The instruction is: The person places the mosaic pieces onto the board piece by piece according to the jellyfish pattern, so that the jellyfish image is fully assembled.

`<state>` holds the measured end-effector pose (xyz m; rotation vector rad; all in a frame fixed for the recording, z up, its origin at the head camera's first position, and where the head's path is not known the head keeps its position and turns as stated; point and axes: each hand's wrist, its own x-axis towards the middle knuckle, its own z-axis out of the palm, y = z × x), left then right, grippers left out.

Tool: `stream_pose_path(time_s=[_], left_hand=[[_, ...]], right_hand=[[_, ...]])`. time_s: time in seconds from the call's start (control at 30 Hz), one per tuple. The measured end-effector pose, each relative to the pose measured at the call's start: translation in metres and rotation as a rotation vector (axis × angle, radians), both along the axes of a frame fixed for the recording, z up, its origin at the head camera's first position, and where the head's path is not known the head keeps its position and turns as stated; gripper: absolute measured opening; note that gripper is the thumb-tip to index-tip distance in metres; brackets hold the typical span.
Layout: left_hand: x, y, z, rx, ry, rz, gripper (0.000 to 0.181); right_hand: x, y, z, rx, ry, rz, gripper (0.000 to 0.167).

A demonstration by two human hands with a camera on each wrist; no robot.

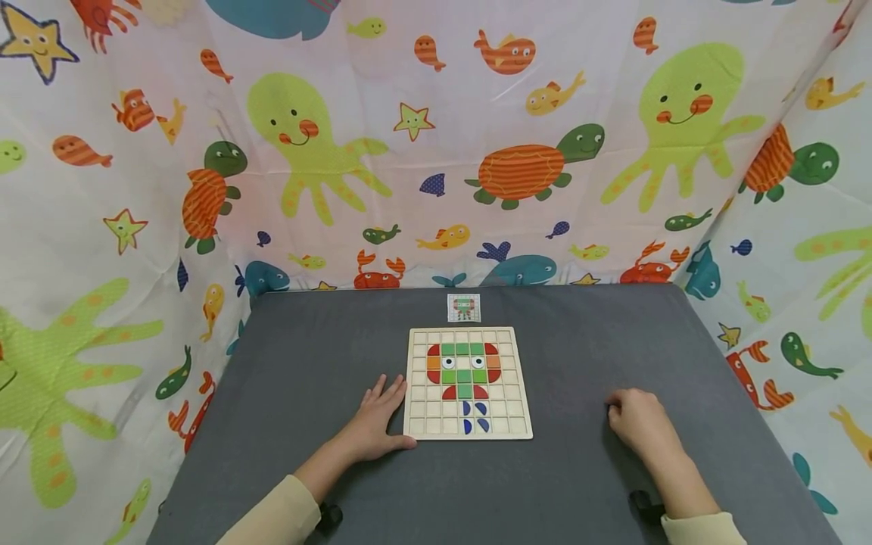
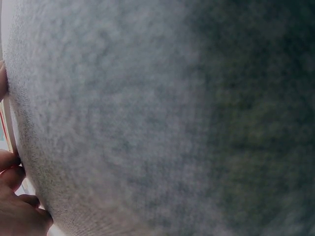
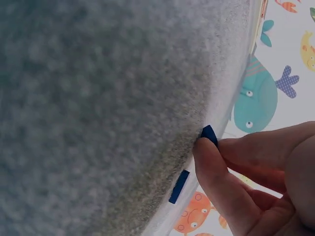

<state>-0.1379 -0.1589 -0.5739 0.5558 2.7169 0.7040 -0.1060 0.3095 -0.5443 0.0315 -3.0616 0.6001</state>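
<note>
A square wooden grid board (image 1: 518, 424) lies on the table, with red, green, orange, white and blue tiles set in its cells as a figure. My left hand (image 1: 373, 425) rests at the board's left edge, fingers spread and thumb at the lower corner. To the right, apart from the board, my right hand (image 1: 640, 420) is low over the table. In the right wrist view its thumb and a finger pinch a small blue tile (image 3: 209, 134). Another blue tile (image 3: 179, 187) lies close by on the cloth. The right hand hides both in the head view.
A small printed picture card (image 1: 464, 308) of a similar figure lies just beyond the board. The grey table (image 1: 327, 333) ends at a sea-animal curtain (image 1: 436, 166) behind and at both sides. Cloth fills most of both wrist views.
</note>
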Motion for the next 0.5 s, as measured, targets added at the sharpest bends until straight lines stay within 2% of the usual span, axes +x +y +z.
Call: stream_pose_path(time_s=[0.27,0.5], left_hand=[[-0.0011,-0.0003,-0.0026,0.005,0.0,0.001,0.11],[-0.0007,-0.0005,-0.0027,0.005,-0.007,0.002,0.11]], right_hand=[[0.0007,0.0043,0.0017,-0.032,-0.077,0.025,0.026],[0.0004,0.0054,-0.0004,-0.05,-0.078,0.013,0.026]])
